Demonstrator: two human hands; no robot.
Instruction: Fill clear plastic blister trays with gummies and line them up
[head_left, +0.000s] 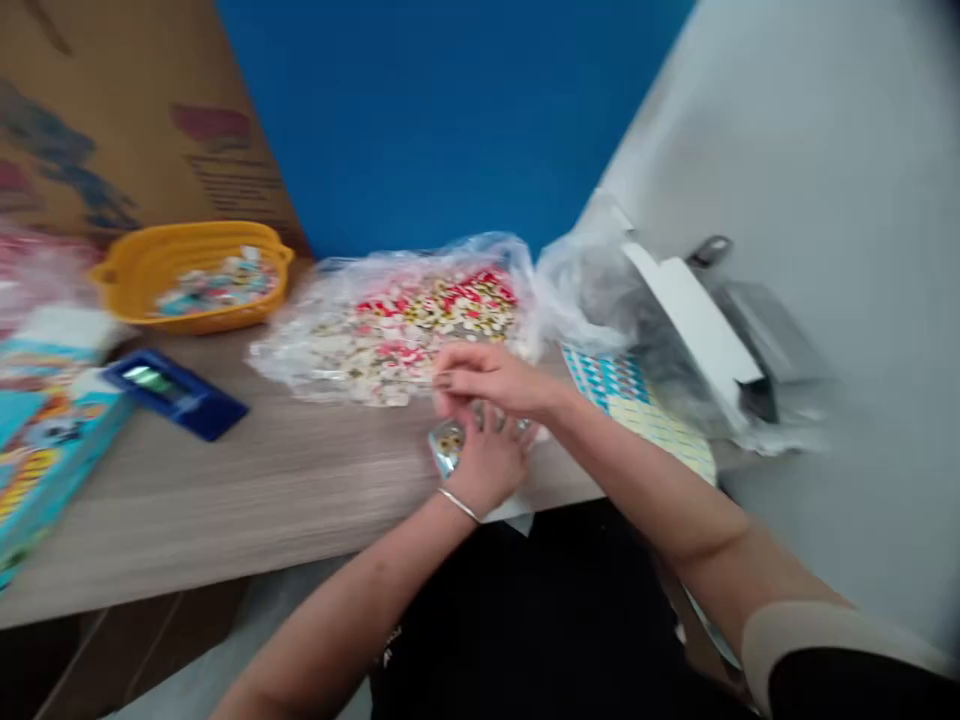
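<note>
My left hand (493, 462), with a silver bangle at the wrist, lies over a small clear packet (448, 446) at the table's front edge and grips it. Small gold and dark pieces show inside the packet; its right part is mostly under my fingers. Just above, my right hand (499, 378) is closed, its thumb and fingertips pressed together. What sits between those fingertips, if anything, is too blurred to make out. Beyond my hands, a clear plastic bag (322, 350) lies spread with many small red, white and gold pieces on it.
On the left are a yellow basket (127, 275) of small colourful pieces, a dark blue device (180, 393) with a lit screen and a light-blue printed box (52, 430). Patterned sticker sheets (660, 435) and a long white box (694, 320) lie right. A blue panel (450, 120) stands behind.
</note>
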